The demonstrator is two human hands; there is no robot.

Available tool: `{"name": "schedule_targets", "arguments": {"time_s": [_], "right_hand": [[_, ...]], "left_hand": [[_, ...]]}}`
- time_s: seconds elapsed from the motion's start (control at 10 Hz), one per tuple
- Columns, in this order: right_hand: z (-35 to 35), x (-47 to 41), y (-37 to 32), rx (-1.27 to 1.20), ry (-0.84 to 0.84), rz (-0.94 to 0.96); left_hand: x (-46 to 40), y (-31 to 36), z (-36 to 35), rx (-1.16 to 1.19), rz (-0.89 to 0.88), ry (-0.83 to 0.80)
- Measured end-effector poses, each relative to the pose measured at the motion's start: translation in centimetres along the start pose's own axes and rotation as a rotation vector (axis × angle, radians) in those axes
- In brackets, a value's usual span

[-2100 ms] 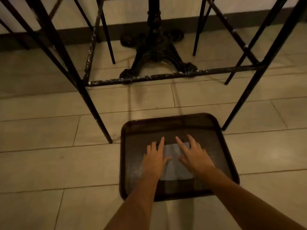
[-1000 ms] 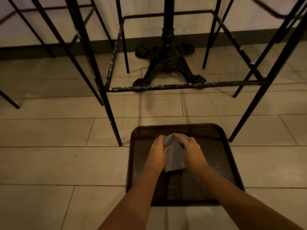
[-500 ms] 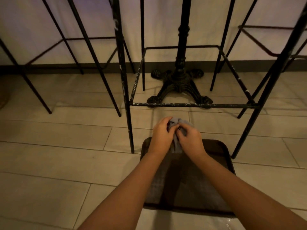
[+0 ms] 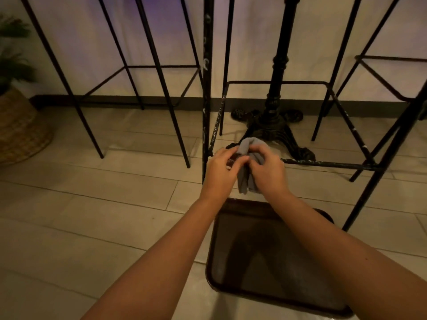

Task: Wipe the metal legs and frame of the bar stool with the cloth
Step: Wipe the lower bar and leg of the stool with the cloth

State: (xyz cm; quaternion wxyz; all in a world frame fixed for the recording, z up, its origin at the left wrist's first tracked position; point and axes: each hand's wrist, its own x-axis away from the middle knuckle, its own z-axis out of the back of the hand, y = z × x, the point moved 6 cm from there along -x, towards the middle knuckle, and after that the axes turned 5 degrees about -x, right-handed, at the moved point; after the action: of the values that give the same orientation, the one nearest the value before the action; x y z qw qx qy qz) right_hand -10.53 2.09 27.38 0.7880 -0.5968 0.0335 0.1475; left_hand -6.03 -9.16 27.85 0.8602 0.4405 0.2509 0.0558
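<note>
i see the cloth (image 4: 248,158), grey and bunched, held up between both hands in front of the bar stool's (image 4: 206,88) front footrest bar (image 4: 328,163). most of the cloth is covered by fingers; only a rounded fold on top and a tail hanging below show, and i cannot tell whether it touches the bar, whose left stretch is hidden behind the hands. my left hand (image 4: 221,168) curls its fingers round the cloth's left side, thumb and fingertips pinching it. my right hand (image 4: 265,170) grips the other side, fingers folded over the fabric, touching the left hand at the fingertips. the stool's front left leg (image 4: 205,125) stands just left of my left hand, black with pale scuffs; its seat is cut off at the top edge. the front right leg (image 4: 381,172) slants down at the right. behind the footrest stands an ornate black table base (image 4: 272,125), partly hidden by the cloth. below my wrists a dark tray (image 4: 272,294) lies on the tiled floor (image 4: 92,215), my forearms crossing over it. another stool frame (image 4: 147,84) stands left, and a woven basket (image 4: 18,130) is cut off at the left edge.
</note>
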Motion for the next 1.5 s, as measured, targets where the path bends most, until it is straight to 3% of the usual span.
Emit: {"name": "schedule_targets", "arguments": {"time_s": [0.4,0.7,0.9,1.2,1.5], "right_hand": [[-3.2,-6.9,-2.4,0.023,0.155,-0.06],[-6.5,-11.6,-1.0,-0.067,0.215,-0.209],[-6.4,-16.1,-1.0,0.119,0.164,-0.109],[-7.8,-20.8,0.6,-0.003,0.127,-0.153],[-9.2,-24.2,3.5,-0.037,0.233,-0.259]], "left_hand": [[-6.6,-8.3,9.1,-0.219,0.084,0.121],[-12.3,-11.2,6.9,-0.109,0.054,-0.011],[-17.2,-12.1,4.8,-0.147,-0.027,0.006],[-22.9,-13.7,2.5,-0.166,-0.004,-0.033],[-29.8,-16.5,-0.6,-0.22,-0.178,-0.074]]}}
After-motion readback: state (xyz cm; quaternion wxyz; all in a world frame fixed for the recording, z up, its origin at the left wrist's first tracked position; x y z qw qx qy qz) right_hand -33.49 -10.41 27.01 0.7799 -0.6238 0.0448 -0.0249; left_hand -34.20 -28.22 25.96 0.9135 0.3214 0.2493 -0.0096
